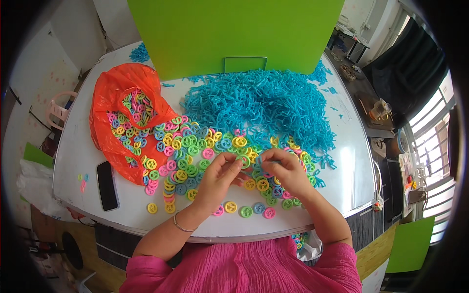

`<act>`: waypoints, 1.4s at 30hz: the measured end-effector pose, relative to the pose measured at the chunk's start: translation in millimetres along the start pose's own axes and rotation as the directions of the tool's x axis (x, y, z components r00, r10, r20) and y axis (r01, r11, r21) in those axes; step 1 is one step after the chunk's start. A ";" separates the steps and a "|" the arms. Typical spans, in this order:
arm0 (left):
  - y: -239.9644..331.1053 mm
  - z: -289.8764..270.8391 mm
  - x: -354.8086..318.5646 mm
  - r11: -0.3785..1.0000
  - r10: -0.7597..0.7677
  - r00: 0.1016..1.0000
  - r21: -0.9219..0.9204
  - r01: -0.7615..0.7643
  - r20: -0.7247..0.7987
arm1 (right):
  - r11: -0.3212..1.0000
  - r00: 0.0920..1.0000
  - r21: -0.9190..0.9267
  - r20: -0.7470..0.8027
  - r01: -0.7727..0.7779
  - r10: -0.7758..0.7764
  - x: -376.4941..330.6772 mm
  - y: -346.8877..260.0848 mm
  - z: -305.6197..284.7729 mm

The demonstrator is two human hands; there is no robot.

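Over the middle of the white table (332, 195) my two hands are close together. My left hand (221, 177) pinches a green plastic wheel (245, 161) between thumb and fingers. Just right of it, my right hand (286, 170) has its thumb and index finger pressed together on a small blue plastic piece (260, 160), whose exact shape is too small to tell. Many loose plastic wheels in pink, yellow, green and blue lie under and around both hands. Nearest me is a short row with a yellow wheel (230, 207) and a pink wheel (269, 212).
A large heap of blue plastic strips (259, 102) lies beyond my hands, before an upright green board (234, 34). At left, an open red plastic bag (105, 124) spills wheels. A dark phone (107, 185) rests near the front left edge.
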State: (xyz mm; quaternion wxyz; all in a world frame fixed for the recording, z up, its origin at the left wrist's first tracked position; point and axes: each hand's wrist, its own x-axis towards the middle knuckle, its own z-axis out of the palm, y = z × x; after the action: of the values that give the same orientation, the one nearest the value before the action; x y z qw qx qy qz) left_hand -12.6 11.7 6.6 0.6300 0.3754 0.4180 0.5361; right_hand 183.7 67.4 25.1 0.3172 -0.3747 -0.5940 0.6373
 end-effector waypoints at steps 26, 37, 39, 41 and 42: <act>0.8 -1.0 -4.0 0.914 -0.268 0.961 -0.295 0.277 0.072 | 0.829 0.895 -0.357 0.049 0.430 -0.443 -8.4 2.8 9.8; 7.0 5.7 -11.3 0.874 -0.389 0.893 -0.217 0.435 0.225 | 0.963 0.992 0.239 0.015 0.122 -0.129 -1.2 12.2 9.3; 4.9 3.8 -9.1 0.906 -0.343 0.932 -0.222 0.361 0.117 | 0.954 0.991 0.282 0.057 0.102 -0.123 -3.1 11.2 7.1; 5.8 4.6 -8.3 0.902 -0.342 0.934 -0.245 0.356 0.098 | 0.943 0.988 0.321 0.094 0.082 -0.119 -4.0 10.3 6.7; 6.2 5.1 -7.9 0.897 -0.343 0.936 -0.267 0.351 0.079 | 0.958 0.989 0.275 0.101 0.077 -0.108 -4.4 10.4 8.2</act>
State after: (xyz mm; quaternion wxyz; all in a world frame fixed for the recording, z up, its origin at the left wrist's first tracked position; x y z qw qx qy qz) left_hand -10.7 4.7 15.2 0.7680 0.2109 0.3893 0.4627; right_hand 179.4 58.5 15.2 0.3602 -0.2624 -0.5355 0.7174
